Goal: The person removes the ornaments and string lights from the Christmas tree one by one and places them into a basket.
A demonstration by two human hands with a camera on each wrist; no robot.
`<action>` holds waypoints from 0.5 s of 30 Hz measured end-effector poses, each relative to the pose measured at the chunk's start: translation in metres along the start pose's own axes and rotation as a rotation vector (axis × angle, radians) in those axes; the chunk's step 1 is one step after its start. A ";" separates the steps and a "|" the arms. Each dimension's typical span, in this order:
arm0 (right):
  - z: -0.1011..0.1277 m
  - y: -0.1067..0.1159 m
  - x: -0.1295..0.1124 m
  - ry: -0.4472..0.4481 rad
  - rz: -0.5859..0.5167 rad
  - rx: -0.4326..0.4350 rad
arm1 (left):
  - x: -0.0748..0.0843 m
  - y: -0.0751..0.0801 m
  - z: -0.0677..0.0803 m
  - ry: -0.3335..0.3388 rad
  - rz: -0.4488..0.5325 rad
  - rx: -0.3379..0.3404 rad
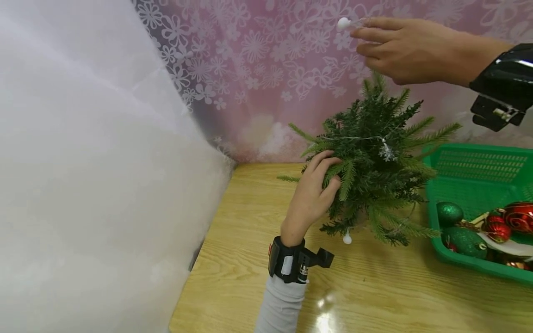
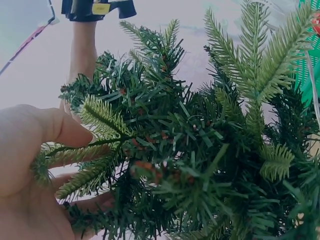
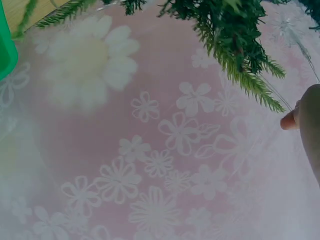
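A small artificial fir tree with dark green and lighter green plastic needles (image 1: 370,157) stands on the pale wood-grain surface (image 1: 245,222), just left of a green plastic mesh basket (image 1: 483,162). A thin, clear-wired light string (image 1: 354,138) lies in its needles, and the key relation is between that wire and the raised right hand (image 1: 410,51). This hand is up beyond the treetop, fingers pointing left, with the foliage below them and nearer the person. The fingers seem to pinch the string by a clear stretch; a round white bulb (image 1: 343,23) sticks out just past their tips, on the left. The right wrist view catches only a sliver of the hand at its edge, so exactly which fingers bear on the wire cannot be told.

Across the upper front of the tree the visible wire runs roughly left to right, with a clear snowflake ornament (image 1: 387,151) hanging toward its right end. A second white bulb (image 1: 347,238) hangs low at the front.

The left hand (image 1: 310,196) is the nearer one to the tree, touching its left side. Its thumb and fingers grip a light green sprig (image 2: 87,180), thumb in front and fingers behind.
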State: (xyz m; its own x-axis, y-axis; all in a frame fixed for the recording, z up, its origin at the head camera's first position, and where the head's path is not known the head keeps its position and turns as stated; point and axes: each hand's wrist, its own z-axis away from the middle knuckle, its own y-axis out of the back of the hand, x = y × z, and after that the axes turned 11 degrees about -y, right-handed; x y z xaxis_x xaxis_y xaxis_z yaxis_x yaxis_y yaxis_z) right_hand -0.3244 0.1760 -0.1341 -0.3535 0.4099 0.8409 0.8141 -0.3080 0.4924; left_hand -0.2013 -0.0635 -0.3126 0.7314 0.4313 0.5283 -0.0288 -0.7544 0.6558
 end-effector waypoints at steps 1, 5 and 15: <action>-0.003 -0.001 0.000 -0.006 -0.020 -0.010 | -0.001 0.000 0.000 -0.002 0.003 -0.004; -0.018 0.000 -0.003 -0.049 -0.149 -0.048 | -0.002 0.001 -0.001 -0.017 0.013 -0.016; -0.050 -0.001 0.004 -0.313 -0.522 -0.316 | -0.002 0.005 0.000 -0.003 0.016 -0.022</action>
State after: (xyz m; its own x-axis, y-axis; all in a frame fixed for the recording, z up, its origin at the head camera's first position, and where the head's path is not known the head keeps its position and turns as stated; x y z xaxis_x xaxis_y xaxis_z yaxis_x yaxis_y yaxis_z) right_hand -0.3495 0.1353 -0.1205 -0.4743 0.7872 0.3942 0.3826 -0.2190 0.8976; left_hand -0.2035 -0.0682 -0.3103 0.7324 0.4179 0.5375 -0.0556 -0.7501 0.6590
